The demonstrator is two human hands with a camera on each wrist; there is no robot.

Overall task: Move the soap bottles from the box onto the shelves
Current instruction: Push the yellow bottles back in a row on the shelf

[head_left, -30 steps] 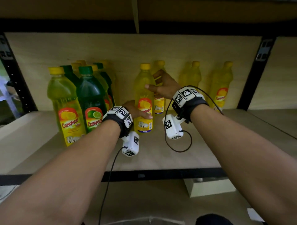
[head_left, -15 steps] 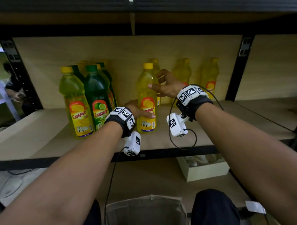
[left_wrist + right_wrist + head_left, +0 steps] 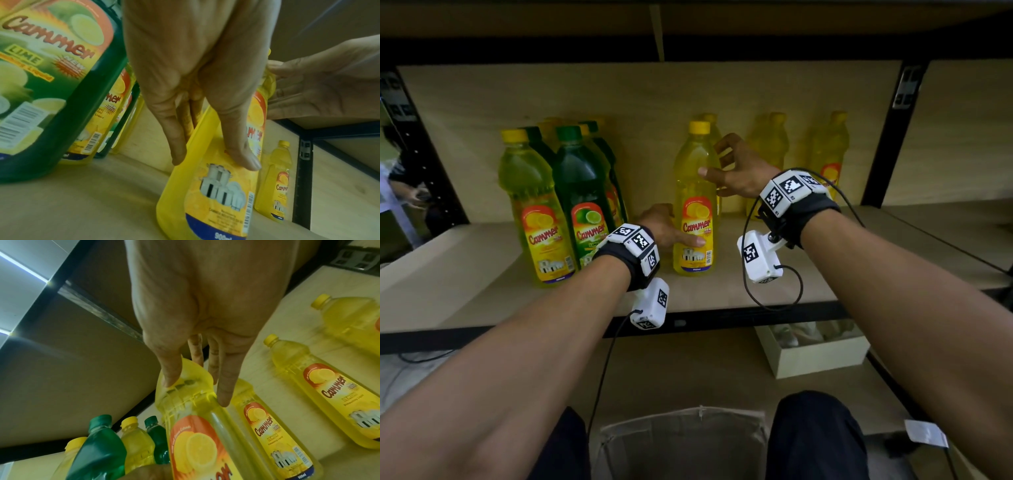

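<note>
Left hand (image 3: 661, 228), just right of the green and yellow bottle bunch (image 3: 571, 192), is wrapped round the label end of a yellow lemon bottle (image 3: 695, 205) standing upright on the shelf (image 3: 482, 291); right hand (image 3: 739, 174) pinches its shoulder, thumb in front, fingers curled behind; more yellow bottles (image 3: 828, 150) stand further right, at the back.

Another person (image 3: 409, 171) at far left

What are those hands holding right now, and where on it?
One yellow bottle standing on the shelf: the left hand grips its lower body, the right hand its shoulder.
</note>
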